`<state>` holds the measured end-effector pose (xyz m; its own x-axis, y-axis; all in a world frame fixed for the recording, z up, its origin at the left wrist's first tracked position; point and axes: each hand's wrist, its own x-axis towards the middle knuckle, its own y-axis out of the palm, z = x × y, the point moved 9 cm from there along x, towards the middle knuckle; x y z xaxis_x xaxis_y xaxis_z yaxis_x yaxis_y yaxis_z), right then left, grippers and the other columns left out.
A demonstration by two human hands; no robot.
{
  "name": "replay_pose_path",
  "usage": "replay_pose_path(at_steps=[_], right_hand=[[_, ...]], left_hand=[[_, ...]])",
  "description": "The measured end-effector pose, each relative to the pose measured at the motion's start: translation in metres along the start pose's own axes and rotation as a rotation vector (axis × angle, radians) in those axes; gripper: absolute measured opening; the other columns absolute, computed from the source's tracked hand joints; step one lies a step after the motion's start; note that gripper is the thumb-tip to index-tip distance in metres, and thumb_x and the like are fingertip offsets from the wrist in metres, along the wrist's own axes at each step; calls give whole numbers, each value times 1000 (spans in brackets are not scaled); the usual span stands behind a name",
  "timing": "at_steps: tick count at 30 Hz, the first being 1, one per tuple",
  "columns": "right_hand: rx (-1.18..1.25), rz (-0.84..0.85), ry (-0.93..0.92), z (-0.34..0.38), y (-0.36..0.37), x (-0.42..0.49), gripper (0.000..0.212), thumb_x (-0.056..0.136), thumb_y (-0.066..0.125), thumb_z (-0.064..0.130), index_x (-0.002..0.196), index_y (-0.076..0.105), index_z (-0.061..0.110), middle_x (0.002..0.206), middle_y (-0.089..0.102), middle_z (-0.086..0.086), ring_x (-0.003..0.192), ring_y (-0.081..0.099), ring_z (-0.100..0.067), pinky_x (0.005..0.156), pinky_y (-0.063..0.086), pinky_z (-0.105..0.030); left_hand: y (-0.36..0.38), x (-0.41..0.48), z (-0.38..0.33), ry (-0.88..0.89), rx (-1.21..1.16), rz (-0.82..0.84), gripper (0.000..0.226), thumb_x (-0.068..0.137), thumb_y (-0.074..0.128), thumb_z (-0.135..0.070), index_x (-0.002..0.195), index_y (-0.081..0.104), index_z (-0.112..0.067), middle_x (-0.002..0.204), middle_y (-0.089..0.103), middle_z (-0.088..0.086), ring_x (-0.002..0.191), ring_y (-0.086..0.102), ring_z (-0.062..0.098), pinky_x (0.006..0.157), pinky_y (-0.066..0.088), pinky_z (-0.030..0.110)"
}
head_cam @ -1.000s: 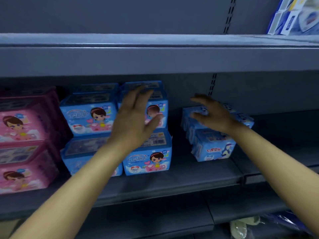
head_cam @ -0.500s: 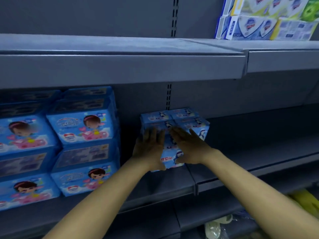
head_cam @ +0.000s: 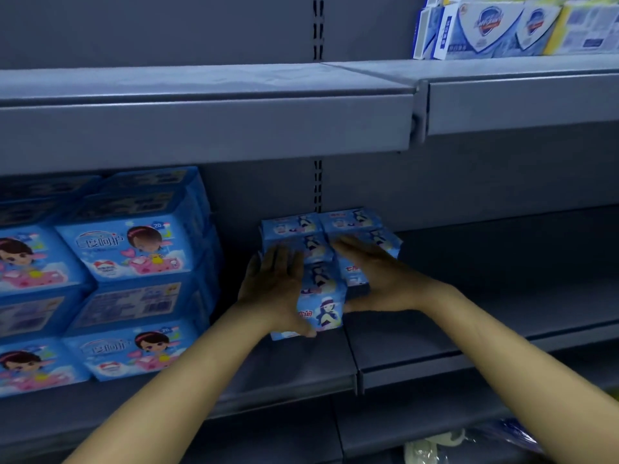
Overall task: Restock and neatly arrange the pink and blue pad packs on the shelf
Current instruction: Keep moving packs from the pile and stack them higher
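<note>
A cluster of small blue pad packs (head_cam: 323,279) stands on the grey middle shelf (head_cam: 301,360), several packs deep in two rows. My left hand (head_cam: 274,286) lies flat with straight fingers against the left side and top of the front left pack. My right hand (head_cam: 378,279) rests with straight fingers across the right row. Larger blue pad packs (head_cam: 134,249) printed with a cartoon girl are stacked two high at the left of the same shelf. No pink packs are in view.
The shelf board to the right (head_cam: 485,296) holds nothing. White and blue soap boxes (head_cam: 495,25) stand on the upper shelf at the top right. Pale bagged goods (head_cam: 432,447) show on the lowest level.
My left hand left the large blue stack and both hands came onto the small blue packs. The view swung right, so the pink packs went out of frame.
</note>
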<state>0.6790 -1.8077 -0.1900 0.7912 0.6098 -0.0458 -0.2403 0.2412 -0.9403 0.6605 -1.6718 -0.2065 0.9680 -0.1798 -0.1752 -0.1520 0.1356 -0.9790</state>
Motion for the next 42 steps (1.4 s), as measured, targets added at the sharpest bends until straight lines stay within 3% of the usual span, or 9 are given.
replay_pose_path(at_steps=[3, 7, 12, 16, 26, 29, 32, 37, 42], right_hand=[[-177, -168, 67, -34, -23, 1, 94, 86, 67, 33, 153, 2, 24, 160, -6, 9, 146, -7, -7, 120, -1, -40], [-176, -135, 208, -71, -22, 12, 101, 81, 72, 37, 152, 1, 32, 160, -6, 6, 147, -6, -21, 113, 9, -59], [-83, -219, 116, -67, -15, 29, 87, 80, 74, 24, 150, 23, 17, 156, 18, -7, 143, 14, -29, 117, 19, -40], [-79, -257, 111, -67, -15, 36, 86, 83, 73, 24, 151, 21, 18, 157, 16, -6, 144, 14, -28, 115, 17, -34], [-112, -235, 152, -69, -8, 32, 86, 83, 70, 30, 152, 18, 25, 159, 10, -4, 146, 7, -27, 117, 18, -45], [-205, -176, 201, -64, -9, 26, 91, 83, 68, 32, 152, 8, 28, 159, 3, 1, 147, -2, -22, 115, 7, -59], [-189, -165, 180, -45, -15, 22, 88, 85, 63, 16, 152, 8, 27, 160, 2, 1, 147, -7, -20, 113, -4, -58], [-66, -317, 20, 17, -40, 19, 58, 91, 58, 17, 145, 36, 16, 149, 35, -5, 140, 24, -22, 116, 18, -37], [91, -327, -145, 99, -34, 25, 54, 91, 59, 20, 142, 41, 17, 144, 42, -3, 134, 34, -21, 109, 30, -30]], left_hand=[[-4, 7, -7, 17, -10, 16, 135, 64, 70, -70, 150, -21, -20, 156, -27, 11, 144, -24, 30, 118, -4, 52], [0, 14, -11, 3, -53, 70, 135, 64, 75, -63, 147, -26, -29, 155, -31, 9, 143, -27, 32, 115, -3, 60], [7, 17, -9, 14, -190, 102, 133, 66, 78, -56, 146, -26, -34, 154, -33, 5, 141, -30, 29, 116, 1, 60], [4, 17, -6, 44, -255, 67, 132, 66, 80, -51, 148, -22, -35, 156, -30, 2, 143, -28, 26, 119, 5, 51], [7, 20, -5, 37, -205, 68, 132, 65, 79, -55, 148, -22, -35, 156, -29, 3, 143, -28, 26, 119, 2, 51], [4, 17, -4, 29, -185, 64, 131, 64, 75, -64, 146, -24, -38, 156, -30, 2, 143, -27, 24, 117, -4, 55], [-2, 9, -3, 39, -234, 51, 127, 66, 70, -70, 147, -23, -37, 156, -29, 1, 143, -26, 20, 118, -7, 50], [-26, -17, 8, 31, -380, -77, 106, 82, 54, -66, 152, -13, -22, 158, -22, -4, 145, -18, 13, 117, -5, 31], [-41, -60, 37, 63, -449, -196, 82, 88, 57, -51, 153, 15, -25, 161, 3, -8, 147, 3, 8, 113, 8, 17]])
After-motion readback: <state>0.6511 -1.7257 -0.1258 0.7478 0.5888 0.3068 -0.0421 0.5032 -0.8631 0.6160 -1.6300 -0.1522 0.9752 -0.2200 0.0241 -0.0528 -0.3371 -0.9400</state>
